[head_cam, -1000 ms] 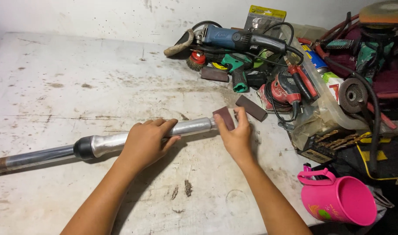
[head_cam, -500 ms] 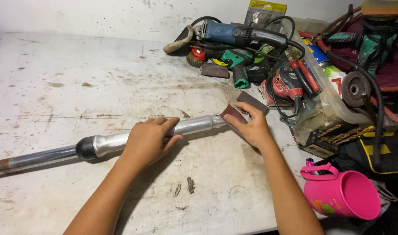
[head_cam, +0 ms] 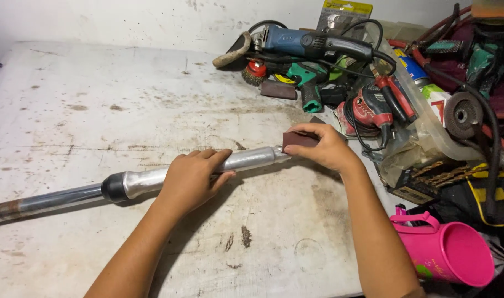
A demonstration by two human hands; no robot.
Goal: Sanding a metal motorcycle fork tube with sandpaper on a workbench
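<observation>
A metal tube (head_cam: pixel 152 182) lies lengthwise left to right across the table (head_cam: pixel 97 99). The left hand (head_cam: pixel 192 179) presses its middle, fingers wrapped over it; the right hand (head_cam: pixel 323 146) pinches a brown sanding pad (head_cam: pixel 297 141) at its right end.

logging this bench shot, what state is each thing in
left hand: grip closed on the metal tube
right hand: pressing a brown sanding pad on the tube's end
metal tube: lying flat on the table
pink mug: lying on its side
angle grinder: lying unused
</observation>
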